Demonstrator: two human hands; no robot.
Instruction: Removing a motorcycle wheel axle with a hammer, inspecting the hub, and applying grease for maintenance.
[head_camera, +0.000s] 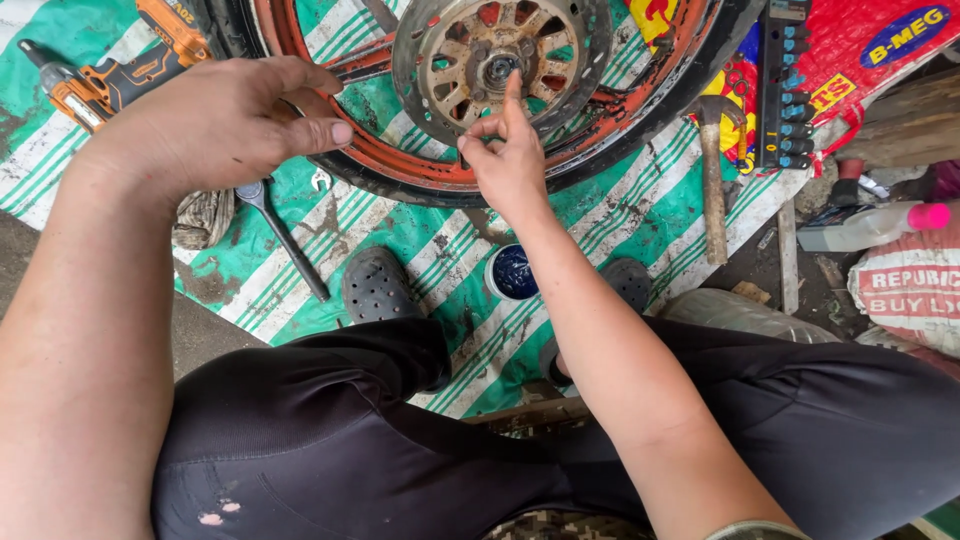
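An orange-rimmed motorcycle wheel lies flat on a green-and-white striped mat. Its metal hub disc faces up, with the axle hole in the middle. My right hand reaches over the rim, the index finger stretched out and its tip touching the hub beside the axle hole; the other fingers are curled. My left hand hovers over the wheel's left edge, fingers loosely bent, holding nothing. A small round tub of dark blue grease sits open on the mat below my right wrist.
An orange cordless drill lies at top left. A wrench and a rag rest left of my knee. A hammer and a rack of sockets lie right of the wheel. Printed sacks and a plastic bottle are at right.
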